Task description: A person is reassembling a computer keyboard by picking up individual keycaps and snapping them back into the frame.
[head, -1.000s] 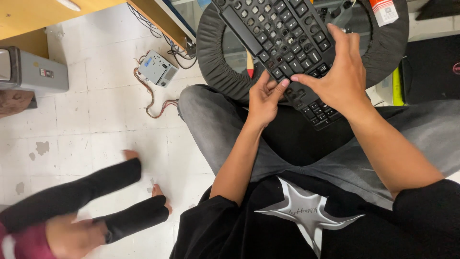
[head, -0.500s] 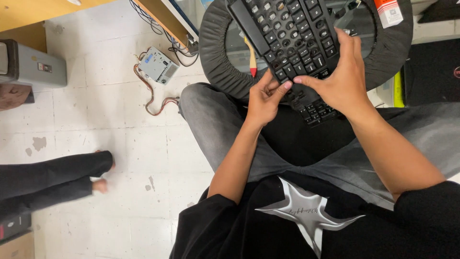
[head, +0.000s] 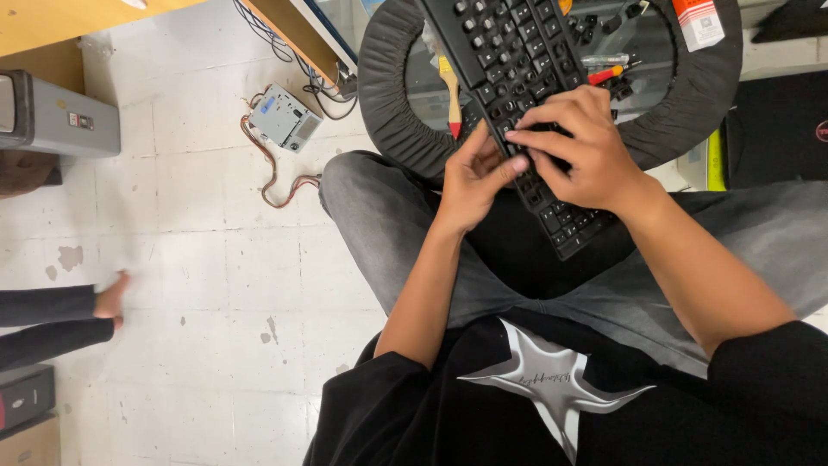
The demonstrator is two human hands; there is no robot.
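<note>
A black keyboard [head: 509,60] lies slanted across my lap and over a round black tray. My left hand [head: 473,177] grips its lower left edge, thumb stretched toward the keys. My right hand [head: 573,147] rests on top of the keys, fingers curled and pinching at one spot near the middle; whether it holds a keycap is hidden. I sit in grey jeans and a black shirt with a silver star.
The round black padded tray [head: 388,95] holds a wooden-handled brush [head: 450,91], a red screwdriver [head: 608,73] and loose keycaps. A grey metal box with wires [head: 283,116] lies on the white tiled floor. Another person's foot and dark-trousered legs [head: 60,315] are at the left edge.
My right hand slid up and left onto the middle of the keys, meeting the left thumb. The other person's legs moved further off to the left.
</note>
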